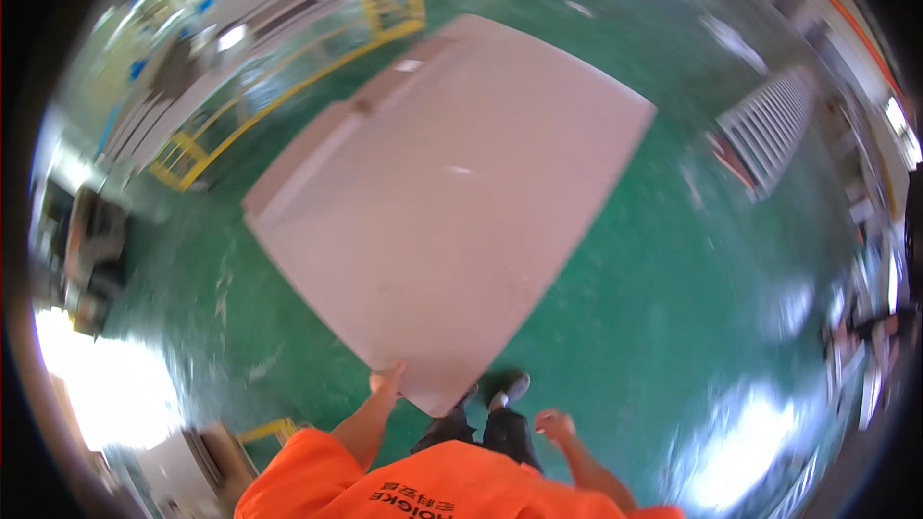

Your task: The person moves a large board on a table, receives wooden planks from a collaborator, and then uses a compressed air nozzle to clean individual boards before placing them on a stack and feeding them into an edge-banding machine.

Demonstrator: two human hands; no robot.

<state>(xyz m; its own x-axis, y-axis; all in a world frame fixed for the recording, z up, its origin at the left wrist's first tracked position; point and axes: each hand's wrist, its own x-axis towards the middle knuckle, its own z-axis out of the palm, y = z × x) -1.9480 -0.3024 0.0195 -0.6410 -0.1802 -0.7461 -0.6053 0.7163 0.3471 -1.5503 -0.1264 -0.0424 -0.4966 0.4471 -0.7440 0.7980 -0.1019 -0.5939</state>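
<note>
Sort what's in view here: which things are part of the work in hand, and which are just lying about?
In hand:
large white panel, gripped at its near edge by the left hand
right hand, free, holding nothing

Lying about:
yellow railing
stack of white slatted panels
green floor

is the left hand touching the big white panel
Touching. The head view shows the left hand gripping the near edge of the white panel, fingers curled onto its corner. The right hand hangs free, apart from it.
</note>
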